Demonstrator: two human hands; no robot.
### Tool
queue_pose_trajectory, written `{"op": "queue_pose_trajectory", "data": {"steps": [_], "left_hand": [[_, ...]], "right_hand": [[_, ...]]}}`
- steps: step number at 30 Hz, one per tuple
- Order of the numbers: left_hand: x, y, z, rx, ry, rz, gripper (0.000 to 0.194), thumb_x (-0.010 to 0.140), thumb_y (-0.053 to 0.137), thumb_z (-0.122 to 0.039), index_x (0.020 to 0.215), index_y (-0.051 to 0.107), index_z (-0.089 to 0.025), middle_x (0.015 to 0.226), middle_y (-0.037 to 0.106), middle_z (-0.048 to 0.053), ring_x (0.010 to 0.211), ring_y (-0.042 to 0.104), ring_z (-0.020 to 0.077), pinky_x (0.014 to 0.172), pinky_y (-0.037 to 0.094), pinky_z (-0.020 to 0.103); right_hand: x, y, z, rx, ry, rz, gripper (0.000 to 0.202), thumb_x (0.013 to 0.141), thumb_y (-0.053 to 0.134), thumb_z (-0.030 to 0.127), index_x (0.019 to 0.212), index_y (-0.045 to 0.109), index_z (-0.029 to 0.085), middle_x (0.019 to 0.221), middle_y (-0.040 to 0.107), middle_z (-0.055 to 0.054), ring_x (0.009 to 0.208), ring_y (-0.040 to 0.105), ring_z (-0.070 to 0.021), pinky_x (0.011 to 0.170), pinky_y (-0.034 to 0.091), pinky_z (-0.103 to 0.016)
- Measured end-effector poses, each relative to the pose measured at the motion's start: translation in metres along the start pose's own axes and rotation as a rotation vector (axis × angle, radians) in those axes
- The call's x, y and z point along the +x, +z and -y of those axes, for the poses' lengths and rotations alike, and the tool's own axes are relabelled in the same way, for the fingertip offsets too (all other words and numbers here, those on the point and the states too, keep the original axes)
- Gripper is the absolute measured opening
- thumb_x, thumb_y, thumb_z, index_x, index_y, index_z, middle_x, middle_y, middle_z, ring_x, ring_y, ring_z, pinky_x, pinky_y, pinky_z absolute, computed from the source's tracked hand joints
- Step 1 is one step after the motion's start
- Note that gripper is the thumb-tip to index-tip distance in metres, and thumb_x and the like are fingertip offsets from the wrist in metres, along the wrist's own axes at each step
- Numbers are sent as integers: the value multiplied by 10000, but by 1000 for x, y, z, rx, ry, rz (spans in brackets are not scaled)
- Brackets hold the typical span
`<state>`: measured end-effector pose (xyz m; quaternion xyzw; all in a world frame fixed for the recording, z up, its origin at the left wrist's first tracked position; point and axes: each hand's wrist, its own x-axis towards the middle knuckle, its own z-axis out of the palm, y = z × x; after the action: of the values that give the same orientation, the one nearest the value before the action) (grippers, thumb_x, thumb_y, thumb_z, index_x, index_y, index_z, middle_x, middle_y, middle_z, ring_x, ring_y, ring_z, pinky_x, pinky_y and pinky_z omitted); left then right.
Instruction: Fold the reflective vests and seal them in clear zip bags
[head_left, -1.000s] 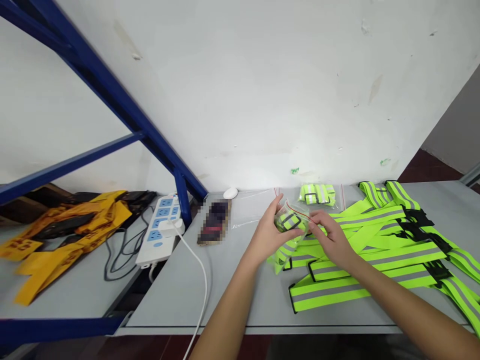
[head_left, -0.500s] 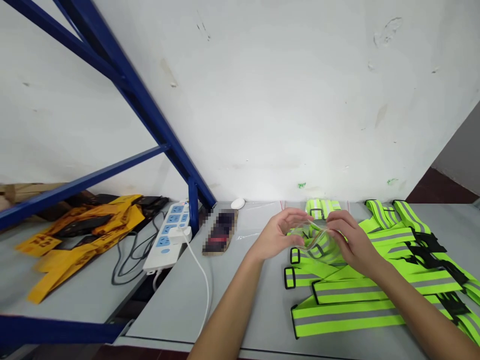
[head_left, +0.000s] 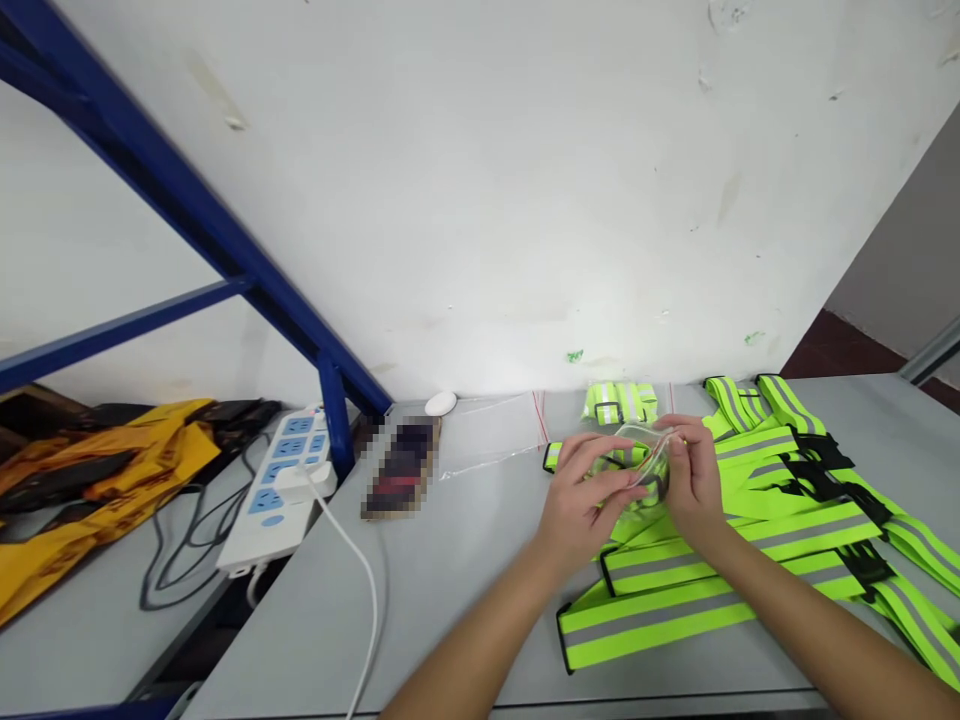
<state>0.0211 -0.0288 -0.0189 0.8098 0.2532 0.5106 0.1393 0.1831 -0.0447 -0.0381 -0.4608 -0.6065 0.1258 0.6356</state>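
Between both hands is a clear zip bag (head_left: pixel 646 497) with a red line along its opening; a yellow-green strap shows in or behind it. My left hand (head_left: pixel 581 500) pinches the left side of the bag's mouth, and my right hand (head_left: pixel 694 480) grips its right side. Under and right of the hands lie several yellow-green reflective straps (head_left: pixel 675 620) with grey stripes and black buckles. Behind the hands a folded strap bundle (head_left: pixel 619 402) rests near the wall, and a flat clear bag (head_left: pixel 491 430) lies to the left.
A phone (head_left: pixel 405 465) and a white round object (head_left: pixel 441 403) lie left of the bags. Further left are a power strip (head_left: pixel 274 490) with a white cable, yellow straps (head_left: pixel 161 450) and a blue metal frame (head_left: pixel 330 390). A wall stands behind.
The camera view has shifted, so the surroundings appear further left. My left hand has closed its fingers on the bag's edge, and the bag's mouth looks narrower between the hands.
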Motion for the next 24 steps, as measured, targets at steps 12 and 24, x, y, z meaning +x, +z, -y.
{"op": "queue_pose_trajectory", "data": {"steps": [12, 24], "left_hand": [[13, 4, -11, 100, 148, -17, 199, 891, 543, -211, 726, 653, -231, 1086, 672, 58, 1061, 486, 236, 891, 457, 422], [17, 1, -5, -25, -101, 133, 94, 848, 632, -193, 761, 595, -195, 1119, 635, 87, 1174, 526, 234, 994, 446, 436]], "right_hand": [[-7, 20, 8, 89, 211, -147, 184, 996, 300, 382, 949, 425, 256, 1025, 498, -56, 908, 526, -179, 767, 452, -319], [17, -5, -1, 329, 318, 245, 172, 917, 532, 411, 933, 551, 240, 763, 557, 6, 667, 535, -138, 610, 453, -265]]}}
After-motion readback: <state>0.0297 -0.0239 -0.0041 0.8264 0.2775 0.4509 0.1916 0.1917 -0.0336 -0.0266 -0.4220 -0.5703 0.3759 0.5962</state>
